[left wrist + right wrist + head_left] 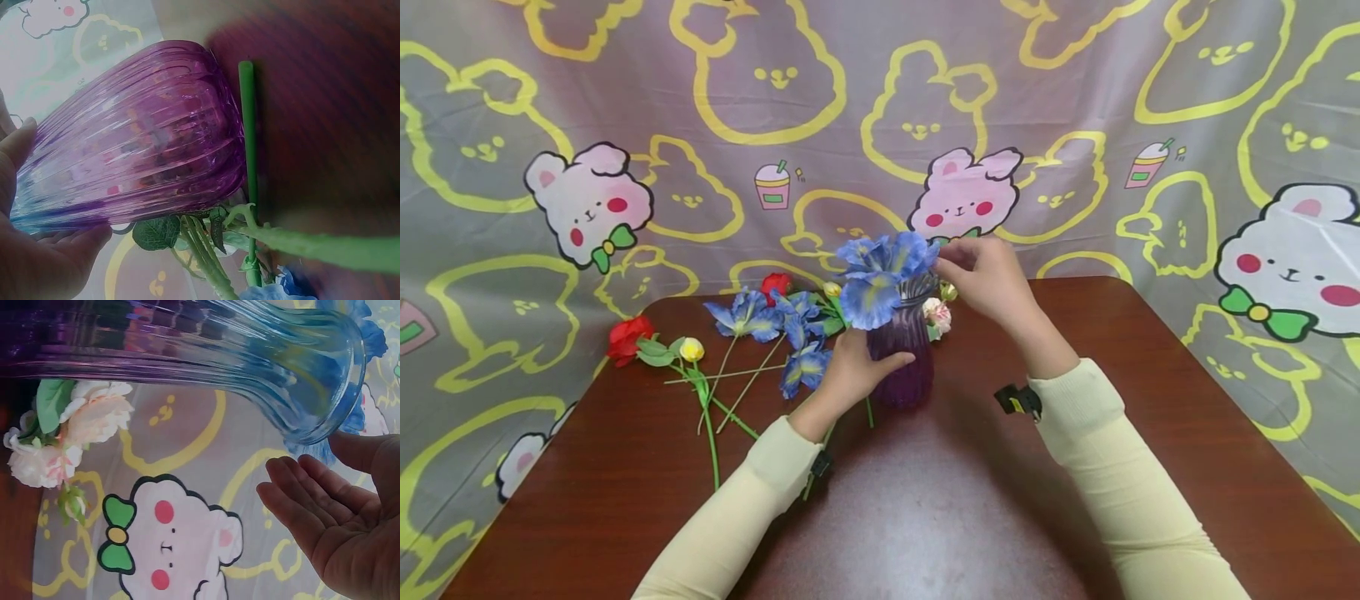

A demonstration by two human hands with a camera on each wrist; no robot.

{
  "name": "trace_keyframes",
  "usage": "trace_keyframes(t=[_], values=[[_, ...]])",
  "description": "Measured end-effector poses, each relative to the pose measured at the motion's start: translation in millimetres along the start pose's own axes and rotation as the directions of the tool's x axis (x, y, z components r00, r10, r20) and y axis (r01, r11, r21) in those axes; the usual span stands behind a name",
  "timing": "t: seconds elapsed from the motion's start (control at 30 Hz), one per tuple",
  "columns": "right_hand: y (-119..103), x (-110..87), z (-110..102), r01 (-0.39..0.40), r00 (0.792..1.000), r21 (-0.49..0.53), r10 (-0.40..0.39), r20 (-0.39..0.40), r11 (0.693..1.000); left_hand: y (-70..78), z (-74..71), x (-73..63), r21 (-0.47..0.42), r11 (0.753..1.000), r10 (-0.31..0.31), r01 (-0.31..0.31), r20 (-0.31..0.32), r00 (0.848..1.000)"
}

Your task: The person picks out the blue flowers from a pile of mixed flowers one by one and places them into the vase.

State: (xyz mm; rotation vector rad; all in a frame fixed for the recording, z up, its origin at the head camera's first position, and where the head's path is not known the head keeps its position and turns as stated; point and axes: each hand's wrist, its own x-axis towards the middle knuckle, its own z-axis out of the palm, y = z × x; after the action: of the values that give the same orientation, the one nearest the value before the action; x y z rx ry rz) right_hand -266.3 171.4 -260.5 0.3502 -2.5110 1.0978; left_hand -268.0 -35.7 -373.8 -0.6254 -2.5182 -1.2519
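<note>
A purple ribbed glass vase (906, 367) stands upright near the middle of the brown table (940, 517). A blue flower (880, 279) sits in its mouth. My left hand (859, 372) grips the vase's left side; in the left wrist view the thumb and fingers of my left hand (47, 262) curl round the vase (137, 144). My right hand (985, 273) is at the rim, just right of the blue petals. In the right wrist view my right hand (334, 515) is spread and holds nothing, its thumb close to the flared rim of the vase (312, 381).
Loose artificial flowers lie on the table left of and behind the vase: a red rose (628, 337), a yellow bud (691, 350), blue irises (752, 315) and a pink-white bloom (937, 315). A green stem (248, 137) lies beside the vase's base. A bunny-print cloth (587, 200) hangs behind.
</note>
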Motion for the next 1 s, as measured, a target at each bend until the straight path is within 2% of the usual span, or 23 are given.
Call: trace_keyframes(t=[0.2, 0.4, 0.63, 0.83, 1.0], values=[[12, -4.7, 5, -0.009, 1.0, 0.04, 0.009, 0.002, 0.999, 0.3, -1.4, 0.0, 0.004, 1.0, -0.01, 0.01, 0.005, 1.0], [25, -8.8, 11, -0.005, 1.0, 0.119, 0.005, 0.001, 0.993, -2.8, 0.2, 1.3, -0.006, 1.0, 0.021, -0.021, -0.005, 1.0], [37, -11.9, 19, -0.001, 1.0, 0.298, -0.005, 0.019, 0.955, -4.7, 0.9, 3.2, 0.006, 0.998, 0.055, -0.055, -0.021, 0.998], [45, -15.7, 29, 0.003, 1.0, 0.341, -0.012, 0.025, 0.94, -4.0, 0.3, 2.6, -0.006, 0.999, 0.049, -0.049, -0.026, 0.998], [50, -21.2, 37, -0.015, 0.997, 0.35, -0.012, 0.076, 0.937, -4.4, 0.6, 1.6, -0.029, 0.999, 0.042, -0.042, -0.012, 0.999]])
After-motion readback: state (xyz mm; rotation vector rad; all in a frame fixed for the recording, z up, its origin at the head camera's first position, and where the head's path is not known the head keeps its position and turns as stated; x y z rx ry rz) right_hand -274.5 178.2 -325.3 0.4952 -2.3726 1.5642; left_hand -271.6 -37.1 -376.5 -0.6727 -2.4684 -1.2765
